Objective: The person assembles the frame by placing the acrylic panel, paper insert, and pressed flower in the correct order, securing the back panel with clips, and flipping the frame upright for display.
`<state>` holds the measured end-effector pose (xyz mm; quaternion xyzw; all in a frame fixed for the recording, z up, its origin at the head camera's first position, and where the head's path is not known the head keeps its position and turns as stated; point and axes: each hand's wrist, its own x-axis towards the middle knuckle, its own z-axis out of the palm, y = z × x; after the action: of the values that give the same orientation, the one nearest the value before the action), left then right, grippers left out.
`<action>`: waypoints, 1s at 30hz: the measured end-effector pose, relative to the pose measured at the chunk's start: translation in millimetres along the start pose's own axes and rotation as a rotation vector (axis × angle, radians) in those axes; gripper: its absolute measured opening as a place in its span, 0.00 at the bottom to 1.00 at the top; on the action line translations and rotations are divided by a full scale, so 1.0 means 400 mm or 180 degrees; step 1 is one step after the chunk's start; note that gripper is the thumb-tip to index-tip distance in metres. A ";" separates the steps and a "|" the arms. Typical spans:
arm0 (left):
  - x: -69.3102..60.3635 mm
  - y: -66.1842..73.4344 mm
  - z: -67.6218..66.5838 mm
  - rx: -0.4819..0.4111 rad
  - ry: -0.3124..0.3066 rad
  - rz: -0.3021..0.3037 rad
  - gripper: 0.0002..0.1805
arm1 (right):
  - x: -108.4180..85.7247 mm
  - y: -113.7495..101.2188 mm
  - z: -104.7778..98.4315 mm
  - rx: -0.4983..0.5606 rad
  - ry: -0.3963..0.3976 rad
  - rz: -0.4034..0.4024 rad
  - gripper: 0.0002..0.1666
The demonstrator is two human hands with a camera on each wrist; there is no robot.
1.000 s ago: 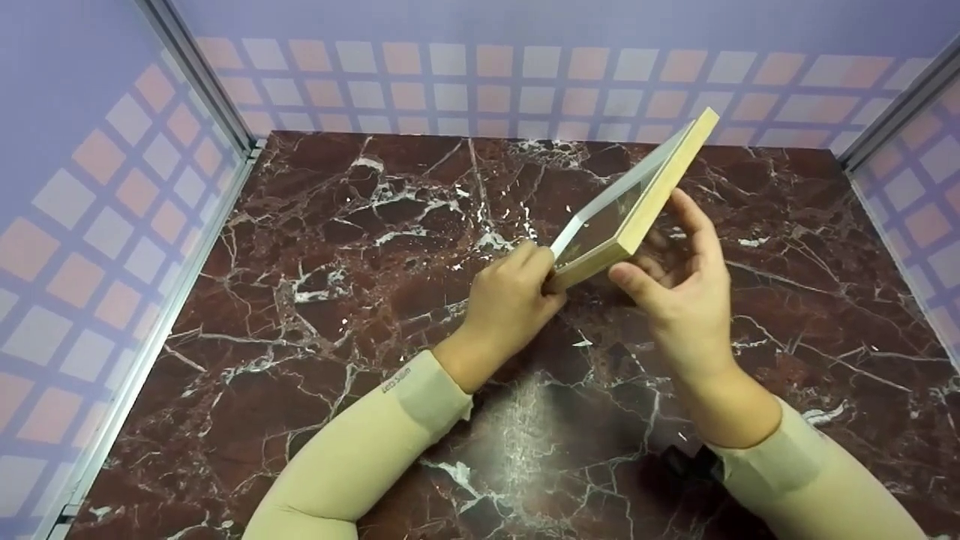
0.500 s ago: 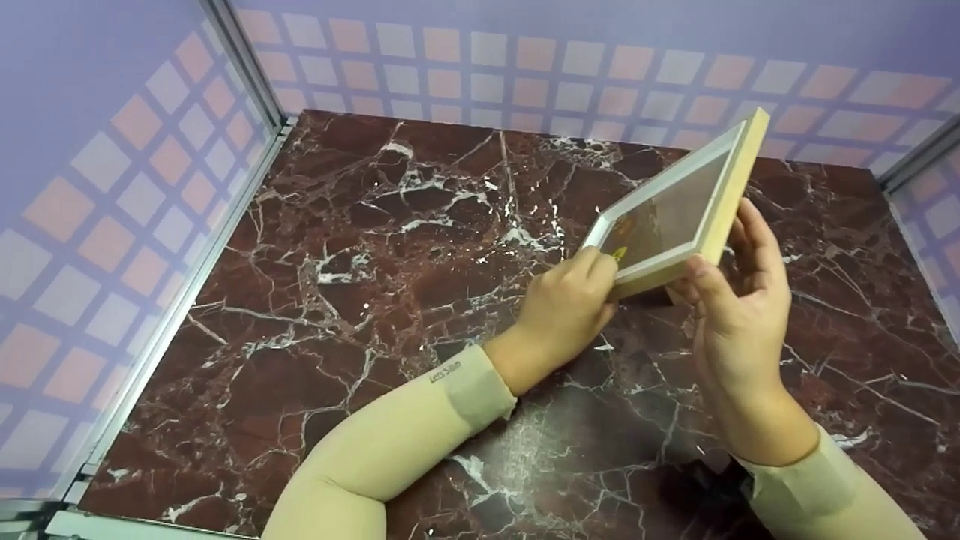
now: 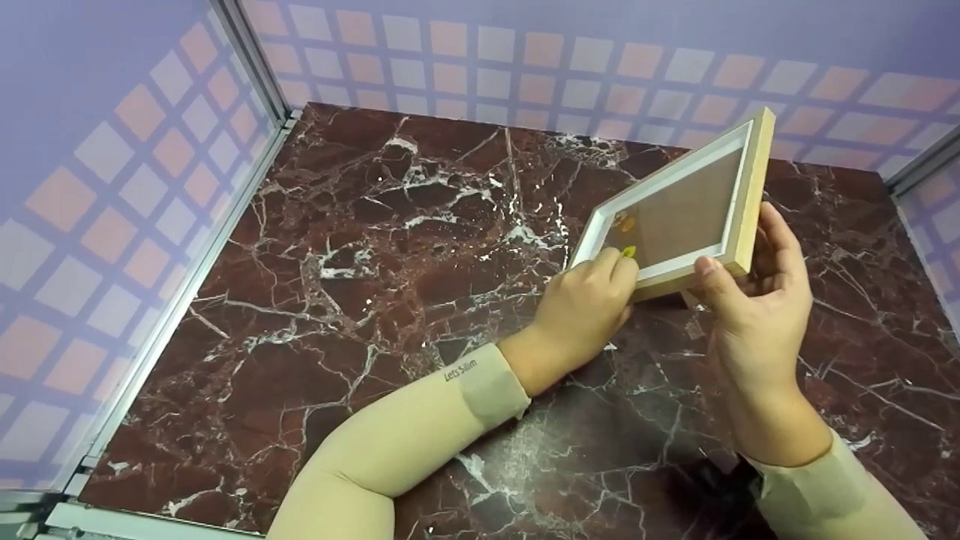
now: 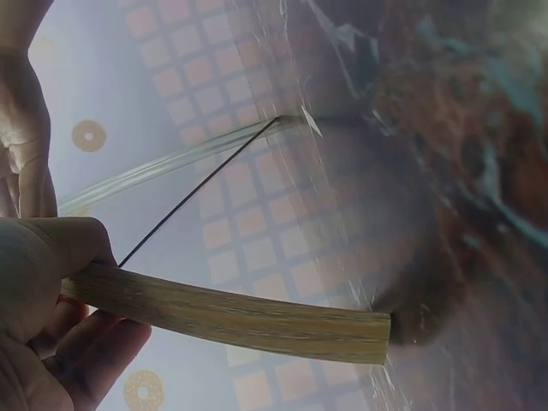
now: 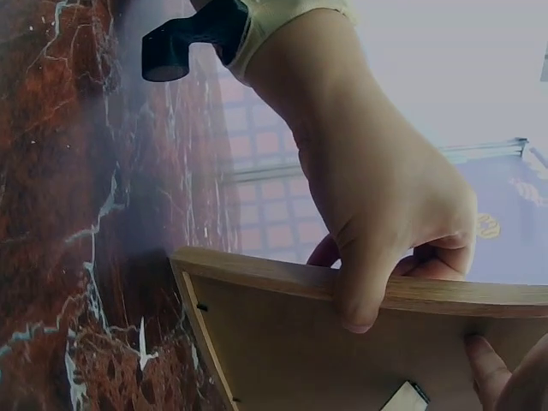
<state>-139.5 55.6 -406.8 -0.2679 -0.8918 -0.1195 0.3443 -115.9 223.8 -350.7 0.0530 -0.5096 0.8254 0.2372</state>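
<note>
A picture frame (image 3: 682, 214) with a light wood rim, white inner border and brown panel is held tilted above the table. Small yellow and orange flower-like bits show at the panel's left. My left hand (image 3: 585, 300) grips the near rim toward its left end, fingers over the front; in the right wrist view, its thumb presses the frame's back (image 5: 282, 338). My right hand (image 3: 765, 322) holds the near right corner, thumb on the front rim and fingers behind. Below, in the left wrist view, curled fingers of my left hand (image 4: 51, 291) hold the wooden rim (image 4: 248, 317).
The dark red marble-patterned table (image 3: 262, 405) has white veins and small white flecks. Lilac walls with pink and white squares (image 3: 495, 49) enclose it at the back and sides. A metal post (image 3: 259, 64) stands at the back left corner.
The frame has turned its front more toward the head camera, showing more panel. My right thumb has come onto the front rim. My left hand keeps its grip.
</note>
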 end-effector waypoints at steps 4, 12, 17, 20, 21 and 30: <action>0.007 0.004 -0.002 -0.0151 -0.0256 0.0059 0.15 | 0.017 -0.006 -0.012 -0.0008 0.0088 0.0102 0.45; 0.047 -0.083 -0.008 -0.1846 -0.1280 -0.0793 0.23 | 0.060 -0.014 -0.059 0.0191 0.0152 0.0387 0.39; 0.077 -0.219 0.025 -0.2310 -0.1183 -0.1851 0.15 | 0.084 -0.013 -0.082 0.0259 0.0038 0.0564 0.37; 0.086 -0.298 0.051 -0.2232 -0.1265 -0.2064 0.17 | 0.099 -0.012 -0.088 0.0282 -0.0030 0.0602 0.36; 0.087 -0.320 0.061 -0.2189 -0.1338 -0.2085 0.19 | 0.104 -0.012 -0.089 0.0289 -0.0062 0.0606 0.36; 0.081 -0.432 0.129 -0.2320 -0.2039 -0.1885 0.37 | 0.158 -0.011 -0.108 0.0510 -0.0710 0.0678 0.36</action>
<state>-284.7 -54.2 -427.5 -0.1307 -0.8899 -0.4238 -0.1064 -162.8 284.2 -346.9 0.1087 -0.4681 0.8728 0.0854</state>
